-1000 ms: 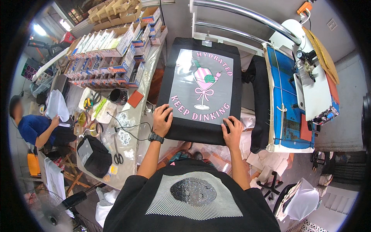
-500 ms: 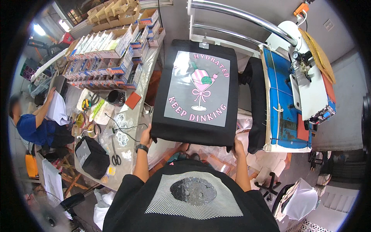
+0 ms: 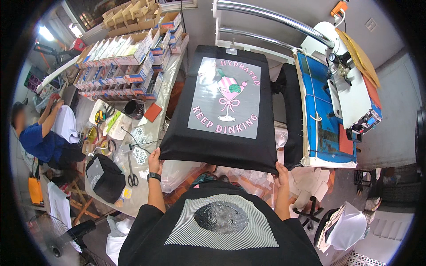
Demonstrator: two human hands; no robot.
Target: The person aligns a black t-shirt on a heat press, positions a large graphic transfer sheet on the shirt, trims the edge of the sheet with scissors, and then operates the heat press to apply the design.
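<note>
Long bench (image 3: 136, 200) at left, top under a wrinkled clear plastic sheet, edge bowed by the lens. White smooth metal press machine (image 3: 356, 103) at right, boxy, round dial gauge; two shiny chrome tubes (image 3: 275, 17) span the back. Beside it, blue rectangular pad (image 3: 323, 153), worn, stained, rimmed in cream fabric and tied with pale cord. Stacked open cardboard boxes (image 3: 117, 73) at the bench's far end, brown, narrow, in rows.

Black soft matte cloth garment (image 3: 217, 148) lies spread flat in front of the person, between bench and blue pad; roughly rectangular, rounded front corners. On it, glossy grey rectangular film sheet (image 3: 226, 97), glare at upper left, artwork in pink, white, green: stemmed glass, bow, ball, curved lettering. Second black cloth strip (image 3: 293, 128), creased, hangs just right of the garment.

Left hand (image 3: 154, 162), dark watch on wrist: grip pinched on the garment's near left corner. Right hand (image 3: 281, 174): grip pinched on the near right corner. Garment edge pulled fairly straight between them.

Smaller stuff on the bench: black crumpled fabric bundle (image 3: 108, 181) with grey panel; black cylindrical mug (image 3: 133, 109); scissors (image 3: 132, 178), black looped handles; flat rust-red square piece (image 3: 153, 112).
</note>
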